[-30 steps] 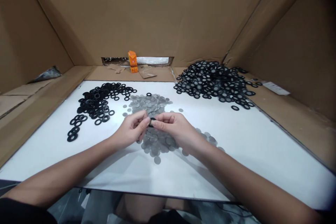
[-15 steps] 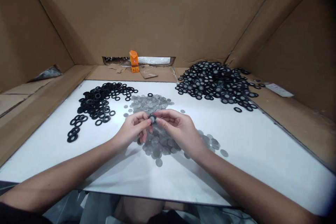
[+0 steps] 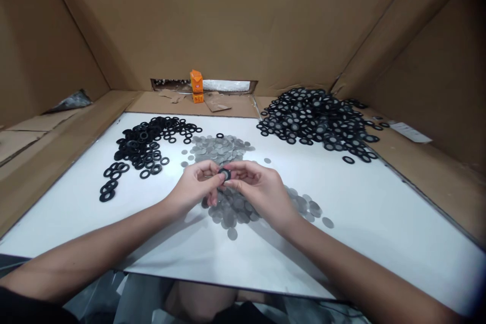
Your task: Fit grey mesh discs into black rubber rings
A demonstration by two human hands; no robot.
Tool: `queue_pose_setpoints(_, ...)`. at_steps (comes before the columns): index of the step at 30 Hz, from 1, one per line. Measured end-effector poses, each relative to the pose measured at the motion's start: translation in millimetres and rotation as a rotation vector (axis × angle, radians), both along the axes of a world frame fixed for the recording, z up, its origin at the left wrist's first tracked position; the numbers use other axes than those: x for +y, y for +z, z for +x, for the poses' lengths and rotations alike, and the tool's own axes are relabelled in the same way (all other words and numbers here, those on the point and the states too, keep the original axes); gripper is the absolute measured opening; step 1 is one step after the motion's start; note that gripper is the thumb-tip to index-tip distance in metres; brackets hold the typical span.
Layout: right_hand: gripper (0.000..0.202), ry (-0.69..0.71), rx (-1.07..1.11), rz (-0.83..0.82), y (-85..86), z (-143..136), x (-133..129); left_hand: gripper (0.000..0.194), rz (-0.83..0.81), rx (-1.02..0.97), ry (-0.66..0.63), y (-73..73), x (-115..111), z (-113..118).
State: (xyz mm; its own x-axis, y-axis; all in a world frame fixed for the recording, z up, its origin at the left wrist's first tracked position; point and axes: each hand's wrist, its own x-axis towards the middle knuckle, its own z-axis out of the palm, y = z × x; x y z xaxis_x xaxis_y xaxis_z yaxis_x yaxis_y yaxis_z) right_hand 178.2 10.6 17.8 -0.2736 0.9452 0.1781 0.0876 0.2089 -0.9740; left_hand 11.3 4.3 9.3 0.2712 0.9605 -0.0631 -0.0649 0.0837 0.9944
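Note:
Between both hands is a black ring washer (image 3: 227,172) with a grey disc in its middle. My left hand (image 3: 195,185) pinches its left side between thumb and fingers. My right hand (image 3: 261,187) pinches the right side the same way. Below and behind the hands spreads a pile of thin grey mesh-like discs (image 3: 237,207), partly hidden by the fingers. A heap of plain black rings (image 3: 140,144) lies to the left. At the far right is a large heap of black rings with grey centres (image 3: 315,116).
Tall cardboard walls (image 3: 228,20) enclose the white tabletop (image 3: 182,253). An orange box (image 3: 196,86) stands at the back by a slot in the cardboard. One black ring (image 3: 219,135) lies behind the discs. A white paper label (image 3: 410,132) rests on the right ledge.
The view has shifted slightly. Both hands still hold the washer; it has turned a little, and the left thumb has moved further over its face.

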Motion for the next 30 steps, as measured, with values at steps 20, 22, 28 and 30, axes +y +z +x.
queue_pose_setpoints(20, 0.026, 0.124, -0.212, -0.123, 7.9, 6.3, 8.5, 0.019, 0.21, 0.391, -0.171, 2.1, 4.2, -12.5)
queue_pose_setpoints(22, 0.024, 0.108, -0.163, -0.091, 8.4, 3.8, 5.7, 0.021, 0.17, 0.32, -0.146, 2.8, 2.3, -8.2)
queue_pose_setpoints(28, 0.019, 0.024, -0.107, -0.045, 3.4, -2.6, 2.5, 0.025, 0.069, 0.18, -0.077, 4.9, -0.3, -0.4)
queue_pose_setpoints(30, 0.019, -0.007, -0.112, -0.041, 2.1, -3.4, 2.5, 0.026, 0.058, 0.169, -0.06, 4.9, 0.0, -0.2)
